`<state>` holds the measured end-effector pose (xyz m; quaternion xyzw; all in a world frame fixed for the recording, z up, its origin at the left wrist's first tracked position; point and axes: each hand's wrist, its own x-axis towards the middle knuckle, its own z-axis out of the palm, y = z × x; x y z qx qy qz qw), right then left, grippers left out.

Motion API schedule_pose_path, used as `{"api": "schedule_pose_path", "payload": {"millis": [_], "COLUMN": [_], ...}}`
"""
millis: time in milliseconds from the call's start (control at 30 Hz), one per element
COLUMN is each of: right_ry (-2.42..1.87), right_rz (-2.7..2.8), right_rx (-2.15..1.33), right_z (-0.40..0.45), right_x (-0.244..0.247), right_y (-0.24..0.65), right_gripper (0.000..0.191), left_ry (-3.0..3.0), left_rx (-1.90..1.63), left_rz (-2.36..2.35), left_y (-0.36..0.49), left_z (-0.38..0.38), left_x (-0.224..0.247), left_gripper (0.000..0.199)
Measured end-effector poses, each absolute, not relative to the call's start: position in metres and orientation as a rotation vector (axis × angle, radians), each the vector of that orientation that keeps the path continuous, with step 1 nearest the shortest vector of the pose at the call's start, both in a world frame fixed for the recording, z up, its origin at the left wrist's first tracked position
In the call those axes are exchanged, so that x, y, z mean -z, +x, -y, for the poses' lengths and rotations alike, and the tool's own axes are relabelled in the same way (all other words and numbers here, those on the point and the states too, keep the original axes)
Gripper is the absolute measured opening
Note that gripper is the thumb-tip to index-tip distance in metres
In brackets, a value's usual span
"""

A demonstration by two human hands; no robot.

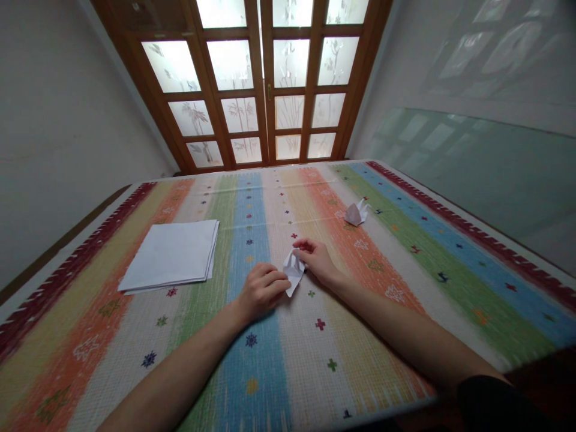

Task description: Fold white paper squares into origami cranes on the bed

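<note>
Between my two hands, at the middle of the table, is a small piece of folded white paper (294, 270). My left hand (264, 288) grips its left side, with the fingers curled and pressed together. On the upper right edge, my right hand (317, 258) pinches the paper with thumb and fingertips. Creases and a raised flap show on the paper; the finer folds are too small to make out. Farther back to the right, a finished-looking white origami crane (357, 212) stands on the cloth, apart from both hands.
A stack of white paper sheets (171, 252) lies to the left. Under everything spreads a striped, patterned tablecloth (252, 360). Beyond the table's far edge stand wooden doors with frosted panes (240, 114). A pale glass panel (477, 174) leans along the right wall.
</note>
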<state>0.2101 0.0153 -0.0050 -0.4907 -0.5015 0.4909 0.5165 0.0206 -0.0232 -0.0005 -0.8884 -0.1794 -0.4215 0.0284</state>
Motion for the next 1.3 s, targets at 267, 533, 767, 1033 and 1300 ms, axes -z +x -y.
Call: {"api": "schedule_pose_path", "payload": {"millis": [267,533,767,1033,1300], "right_ry": [-1.166,-1.179,-1.163,-1.16,-1.064], "right_rz": [1.075,0.945,0.893,0.79,0.768], "right_rx": [-1.277,-1.295,-1.265,-1.362,-1.543], "right_z": [-0.013,-0.02,-0.024,-0.028,-0.024], "right_x": [-0.004,-0.002,0.0,0.002,-0.004], "right_y": [0.209,0.216,0.218,0.221,0.22], "right_gripper": [0.028,0.026,0.024,0.024,0.021], "left_ry": [-2.568,-2.532,-2.555,-2.321,-2.172], "left_rx": [1.206,1.229,1.213,1.551,1.555], "left_rz": [0.604,0.73,0.796,0.806,0.931], "left_y": [0.023,0.023,0.024,0.017,0.016], "left_z": [0.027,0.028,0.027,0.024,0.018], "left_x": [-0.001,-0.001,0.001,0.0,-0.003], "left_gripper": [0.011,0.009,0.008,0.014,0.009]}}
